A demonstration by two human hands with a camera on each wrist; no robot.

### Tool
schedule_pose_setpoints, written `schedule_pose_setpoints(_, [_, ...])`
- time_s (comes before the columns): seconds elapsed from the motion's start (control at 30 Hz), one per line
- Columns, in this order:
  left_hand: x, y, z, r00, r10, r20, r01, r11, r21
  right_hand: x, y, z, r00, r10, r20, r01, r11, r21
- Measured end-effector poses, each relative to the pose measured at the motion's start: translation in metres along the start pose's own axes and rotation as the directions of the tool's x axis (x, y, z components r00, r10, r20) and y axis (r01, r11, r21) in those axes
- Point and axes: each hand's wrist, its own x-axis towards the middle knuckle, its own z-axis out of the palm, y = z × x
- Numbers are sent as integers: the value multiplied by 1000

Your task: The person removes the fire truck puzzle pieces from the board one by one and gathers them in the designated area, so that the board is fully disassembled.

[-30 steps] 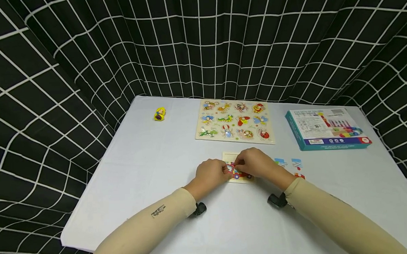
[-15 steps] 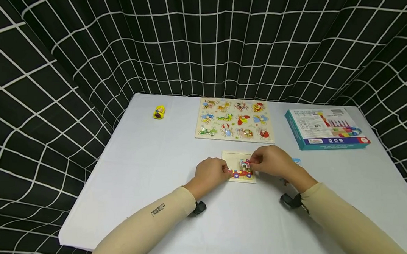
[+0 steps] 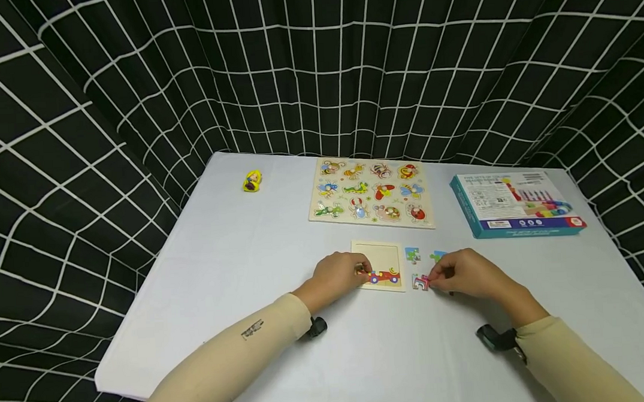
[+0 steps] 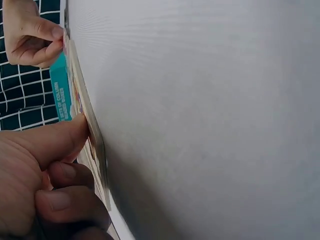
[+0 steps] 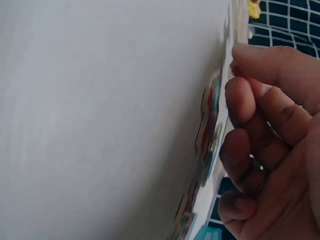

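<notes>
My left hand grips the left edge of a small wooden puzzle tray, its thumb on top in the left wrist view. Red car pieces with blue wheels lie along the tray's lower part; the tray's left end is partly hidden by the fingers. Just right of the tray, my right hand pinches the edge of a red-and-white jigsaw piece at table level. Above that lie a blue-and-green jigsaw piece and another blue-green jigsaw piece, with more pieces partly hidden by the hand.
Behind the tray lies a wooden insect puzzle board. A teal-sided box stands at the right back, and a yellow toy figure at the left back. Gridded black curtain surrounds the white table.
My right hand has lifted the red-and-white piece out of the tray and carried it right, down to the table. The left hand stays on the tray's edge.
</notes>
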Motion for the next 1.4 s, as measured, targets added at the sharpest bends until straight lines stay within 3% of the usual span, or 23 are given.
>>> schedule_pose_setpoints(0.2, [-1, 3, -3, 1000, 18, -17, -17, 999, 46, 5, -7, 2, 999, -38, -36, 34, 993, -109])
schedule_pose_setpoints(0.37, [-2, 6, -3, 1000, 7, -19, -5, 996, 91, 3, -32, 6, 997, -31, -66, 22, 991, -130])
schedule_pose_setpoints(0.63, [0, 9, -1, 999, 23, -31, -19, 991, 134, 12, -70, 26, 999, -36, 12, 38, 974, -223])
schedule_pose_setpoints(0.87, [3, 10, 2, 999, 33, -18, -30, 988, 150, 16, -78, 33, 1000, -24, -17, 17, 949, -314])
schedule_pose_setpoints(1.4, [2, 13, -1, 1000, 14, -10, -12, 992, 125, 22, -79, 40, 989, -101, -108, 63, 949, -309])
